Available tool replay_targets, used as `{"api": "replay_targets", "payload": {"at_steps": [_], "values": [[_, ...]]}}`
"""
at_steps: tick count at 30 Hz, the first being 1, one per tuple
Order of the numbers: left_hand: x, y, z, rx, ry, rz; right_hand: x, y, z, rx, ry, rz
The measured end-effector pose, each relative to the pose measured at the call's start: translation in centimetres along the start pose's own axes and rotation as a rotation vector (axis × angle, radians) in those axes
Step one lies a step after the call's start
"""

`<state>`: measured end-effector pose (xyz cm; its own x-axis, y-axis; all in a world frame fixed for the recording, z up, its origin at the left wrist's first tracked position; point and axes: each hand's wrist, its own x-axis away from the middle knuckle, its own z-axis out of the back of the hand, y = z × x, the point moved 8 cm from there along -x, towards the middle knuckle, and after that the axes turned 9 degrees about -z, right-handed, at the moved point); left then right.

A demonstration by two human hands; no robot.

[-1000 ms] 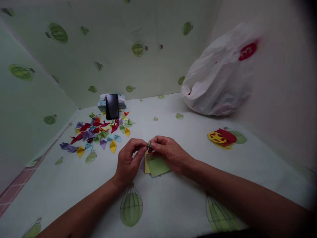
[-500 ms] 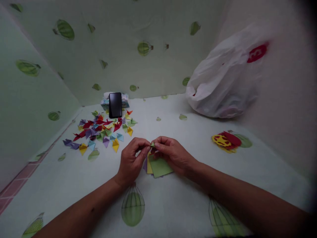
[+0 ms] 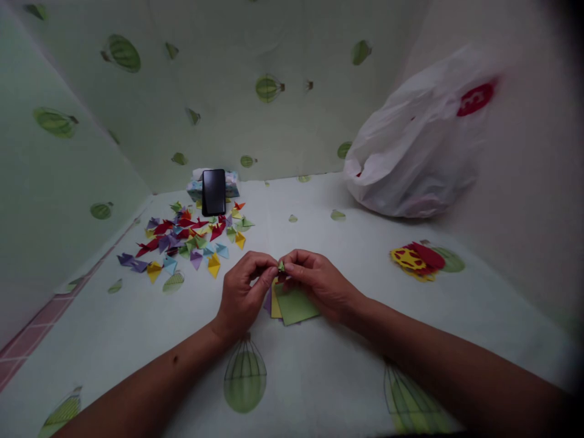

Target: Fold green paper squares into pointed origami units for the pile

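Observation:
Between the fingertips of both hands is a small folded piece of green paper [image 3: 281,266], mostly covered by the fingers. My left hand [image 3: 246,295] pinches it from the left, thumb against index finger. From the other side my right hand [image 3: 319,283] grips it with thumb and fingers. Just beneath the hands lies a small stack of square paper sheets [image 3: 297,307], green on top with yellow and purple edges showing. Off to the left, a pile of folded paper cranes [image 3: 182,237] in red, purple, yellow, green, blue and orange is spread over the cloth.
A black phone [image 3: 213,193] leans upright against a tissue box [image 3: 232,184] behind the cranes. At the back right sits a white plastic bag [image 3: 410,152]. Red and yellow cut-out shapes [image 3: 417,260] lie at the right on the balloon-patterned cloth [image 3: 319,377].
The view has shifted very slightly. Both hands keep their pinch on the green paper, with only tiny finger movement.

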<state>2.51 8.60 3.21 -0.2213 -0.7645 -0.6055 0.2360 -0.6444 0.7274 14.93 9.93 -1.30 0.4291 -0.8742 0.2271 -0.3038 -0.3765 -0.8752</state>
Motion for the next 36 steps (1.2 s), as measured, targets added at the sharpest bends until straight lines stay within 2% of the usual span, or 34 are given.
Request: {"api": "replay_targets", "payload": {"at_steps": [6, 18, 28, 30, 34, 36], "values": [[-0.2, 0.2, 0.2, -0.036, 0.007, -0.009, 0.1, -0.4, -0.2, 0.067, -0.027, 0.051], [-0.1, 0.1, 0.6, -0.129, 0.062, 0.027, 0.1, -0.6, -0.4, 0.106, 0.007, 0.042], [0.6, -1.9, 0.4, 0.061, 0.105, 0.163, 0.3, -0.5, -0.6, 0.078, -0.014, 0.033], [0.4, -1.6, 0.4, 0.09, 0.098, 0.124, 0.3, -0.5, -0.5, 0.079, -0.012, 0.025], [-0.2, 0.0, 0.2, -0.006, 0.016, -0.033, 0.2, -0.3, -0.3, 0.07, -0.003, 0.021], [-0.4, 0.3, 0.2, -0.025, 0.001, -0.034, 0.2, -0.4, -0.2, 0.059, 0.002, 0.029]]}}
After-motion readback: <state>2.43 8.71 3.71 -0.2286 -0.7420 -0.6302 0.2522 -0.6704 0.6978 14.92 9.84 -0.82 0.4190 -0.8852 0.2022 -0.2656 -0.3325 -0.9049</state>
